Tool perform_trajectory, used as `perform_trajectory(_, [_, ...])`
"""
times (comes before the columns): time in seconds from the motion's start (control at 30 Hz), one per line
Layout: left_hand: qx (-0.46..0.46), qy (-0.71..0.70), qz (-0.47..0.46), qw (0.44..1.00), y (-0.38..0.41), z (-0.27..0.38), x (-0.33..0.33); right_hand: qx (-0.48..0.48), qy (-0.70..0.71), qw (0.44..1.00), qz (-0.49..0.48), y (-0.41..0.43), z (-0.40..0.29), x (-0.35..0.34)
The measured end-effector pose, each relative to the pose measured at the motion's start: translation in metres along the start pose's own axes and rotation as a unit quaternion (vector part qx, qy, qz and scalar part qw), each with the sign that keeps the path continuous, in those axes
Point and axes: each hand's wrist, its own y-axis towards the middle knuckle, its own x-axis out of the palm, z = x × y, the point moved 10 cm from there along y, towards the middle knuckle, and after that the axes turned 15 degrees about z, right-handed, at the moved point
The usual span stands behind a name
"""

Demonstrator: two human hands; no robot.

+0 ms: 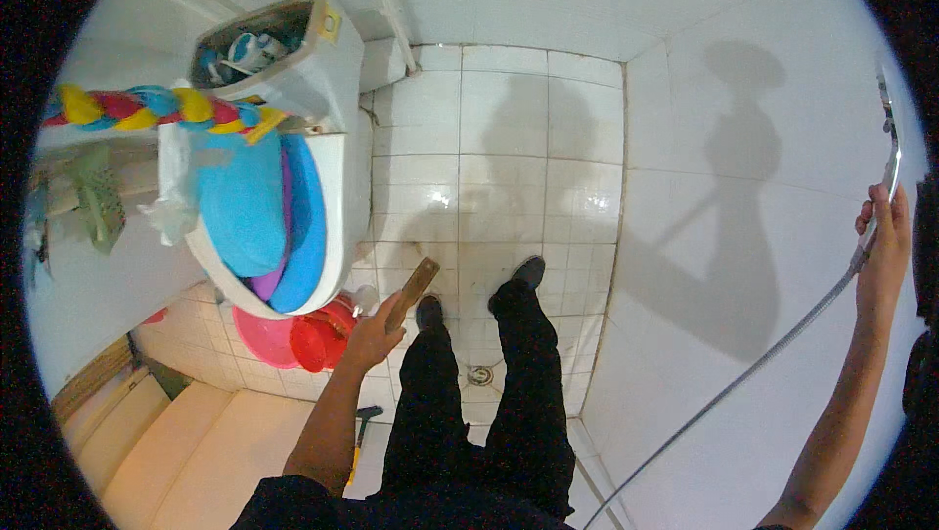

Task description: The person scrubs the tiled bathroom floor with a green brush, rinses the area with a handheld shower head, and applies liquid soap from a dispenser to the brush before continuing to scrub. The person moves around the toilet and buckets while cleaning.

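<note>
In my left hand (375, 336) is a narrow brown brush or block (412, 294), its exact kind unclear, held above the tiled floor near my left shoe. My right hand (884, 226) grips the chrome handle of a hand shower (893, 163) by the right wall. From that hand the metal shower hose (748, 376) hangs in a curve down towards the bottom of the picture. The far end of the shower is blurred at the rim.
An open toilet cistern (330, 75) stands at upper left, with blue basins (246, 200) on the toilet bowl below it. Beside it are red and pink basins (264, 336). A braided coloured rope (158, 108) crosses the left. A floor drain (480, 376) lies between my legs, and a squeegee (359, 442) lies behind.
</note>
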Motion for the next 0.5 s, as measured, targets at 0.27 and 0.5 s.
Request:
perform_trajectory(0.27, [-0.069, 0.006, -0.013, 0.997, -0.148, -0.021, -0.101, 0.024, 0.096, 0.994, 0.048, 0.041, -0.039, -0.109])
perform_trajectory(0.5, [-0.117, -0.028, 0.075, 0.99, -0.228, -0.033, -0.139, 0.049, 0.072, 0.994, 0.065, 0.069, -0.02, -0.138])
